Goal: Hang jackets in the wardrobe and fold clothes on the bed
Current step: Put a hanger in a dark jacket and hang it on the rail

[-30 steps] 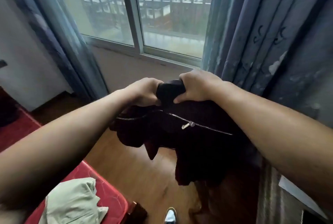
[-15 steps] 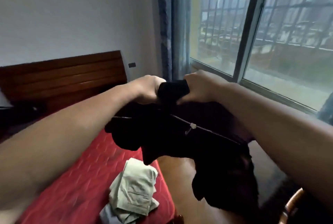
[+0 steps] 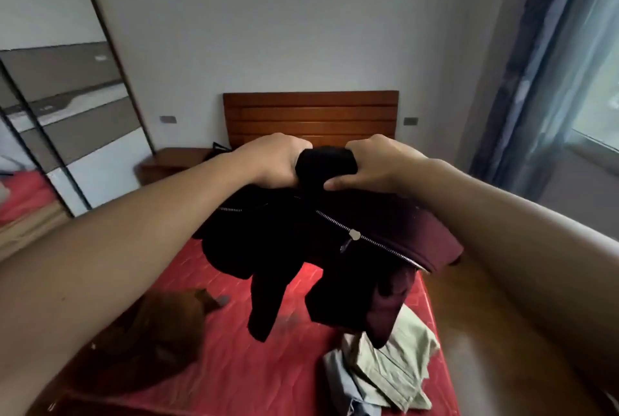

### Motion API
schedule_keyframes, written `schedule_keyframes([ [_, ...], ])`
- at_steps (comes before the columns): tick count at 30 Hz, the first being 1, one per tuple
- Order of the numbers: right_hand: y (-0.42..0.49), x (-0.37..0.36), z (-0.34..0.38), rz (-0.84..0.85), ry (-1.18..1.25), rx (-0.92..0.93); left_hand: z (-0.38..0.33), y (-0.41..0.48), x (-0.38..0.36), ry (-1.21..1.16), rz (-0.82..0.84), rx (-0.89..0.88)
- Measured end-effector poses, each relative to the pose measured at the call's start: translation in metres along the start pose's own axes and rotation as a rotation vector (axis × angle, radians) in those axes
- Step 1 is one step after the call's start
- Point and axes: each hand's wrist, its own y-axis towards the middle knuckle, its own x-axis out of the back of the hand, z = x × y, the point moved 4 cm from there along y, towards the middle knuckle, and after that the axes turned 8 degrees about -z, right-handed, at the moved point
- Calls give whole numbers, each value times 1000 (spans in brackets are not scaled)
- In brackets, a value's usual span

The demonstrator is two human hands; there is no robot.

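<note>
A dark maroon zip jacket (image 3: 335,241) hangs bunched in the air over the bed. My left hand (image 3: 274,161) and my right hand (image 3: 375,164) both grip its collar, close together, at chest height. The silver zipper runs diagonally across the front, and a sleeve dangles below. Under it lies the bed with a red mattress (image 3: 241,365). On the mattress are a brown garment (image 3: 164,335) at the left and a pale green garment (image 3: 392,368) over a light blue one at the right. The wardrobe (image 3: 63,120) with sliding doors stands at the left.
A wooden headboard (image 3: 311,117) stands against the white wall, with a wooden bedside table (image 3: 170,162) to its left. Blue curtains (image 3: 542,80) and a window are at the right. Wooden floor (image 3: 475,315) runs along the bed's right side.
The view has swung left from the window to face the bed and headboard. Both hands keep the same grip on the jacket collar, carrying it over the mattress.
</note>
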Motion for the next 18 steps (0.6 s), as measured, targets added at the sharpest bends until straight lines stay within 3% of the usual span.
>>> schedule_keyframes([
  [9, 92, -80, 142, 80, 102, 163, 158, -90, 15, 116, -3, 174],
  [18, 148, -138, 200, 165, 188, 245, 239, -124, 3, 153, 49, 290],
])
